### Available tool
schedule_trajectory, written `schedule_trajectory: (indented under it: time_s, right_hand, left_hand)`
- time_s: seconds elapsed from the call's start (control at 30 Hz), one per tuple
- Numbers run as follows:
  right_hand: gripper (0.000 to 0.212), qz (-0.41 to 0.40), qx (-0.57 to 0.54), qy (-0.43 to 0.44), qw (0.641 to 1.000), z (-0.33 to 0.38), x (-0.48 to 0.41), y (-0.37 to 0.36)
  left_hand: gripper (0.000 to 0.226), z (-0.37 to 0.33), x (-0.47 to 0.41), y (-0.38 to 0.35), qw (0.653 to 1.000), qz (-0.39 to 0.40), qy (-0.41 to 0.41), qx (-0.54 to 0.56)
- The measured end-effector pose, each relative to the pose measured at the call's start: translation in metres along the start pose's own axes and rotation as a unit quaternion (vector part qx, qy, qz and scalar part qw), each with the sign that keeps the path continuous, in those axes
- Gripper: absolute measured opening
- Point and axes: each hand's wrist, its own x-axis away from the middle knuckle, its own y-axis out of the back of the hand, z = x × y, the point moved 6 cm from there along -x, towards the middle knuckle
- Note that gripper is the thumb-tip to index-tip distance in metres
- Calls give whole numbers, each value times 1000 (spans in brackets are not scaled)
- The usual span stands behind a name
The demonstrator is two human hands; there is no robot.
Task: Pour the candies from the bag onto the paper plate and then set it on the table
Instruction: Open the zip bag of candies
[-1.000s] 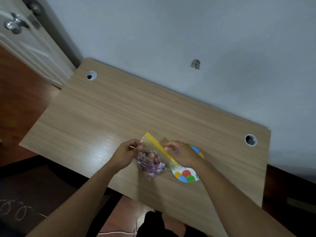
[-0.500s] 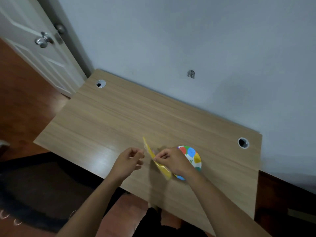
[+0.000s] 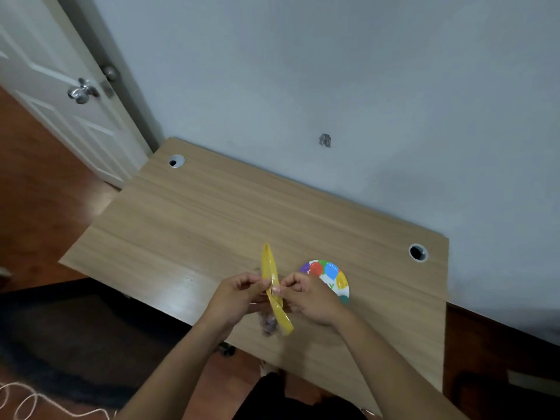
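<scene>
A clear zip bag [image 3: 274, 286] with a yellow top strip hangs between my hands above the table's near part. Purple wrapped candies [image 3: 269, 324] show through its lower end. My left hand [image 3: 239, 294] pinches one side of the yellow strip and my right hand [image 3: 306, 295] pinches the other, and the strip looks slightly parted at its top. The paper plate [image 3: 331, 275], printed with coloured balloons, lies flat on the table just right of my right hand, which covers part of it.
The wooden table [image 3: 230, 213] stands against a grey wall, with a cable hole at the back left [image 3: 175, 161] and one at the right [image 3: 418, 253]. A white door [image 3: 60, 95] stands at the left. A dark rug lies below the table's near edge.
The bag turned from a broad side view to edge-on between my hands. Both hands now pinch the yellow strip. The camera tilted up, so the table sits lower in view.
</scene>
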Motion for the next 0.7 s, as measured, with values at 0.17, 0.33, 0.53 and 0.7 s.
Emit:
schedule_trajectory:
  time_s: [0.17, 0.33, 0.53, 0.7]
  right_hand:
    - [27, -69, 87, 26, 994, -4, 4, 2]
    - [20, -140, 112, 37, 983, -3, 4, 8]
    - [18, -197, 178, 38, 963, 9, 12, 11]
    - [16, -259, 184, 54, 947, 25, 20, 23]
  left_hand:
    - [24, 1, 4, -8, 999, -32, -4, -8]
    - [18, -5, 9, -15, 998, -63, -13, 12]
    - [19, -13, 13, -18, 995, -93, -31, 3]
    - [23, -30, 15, -1, 989, -136, -47, -22]
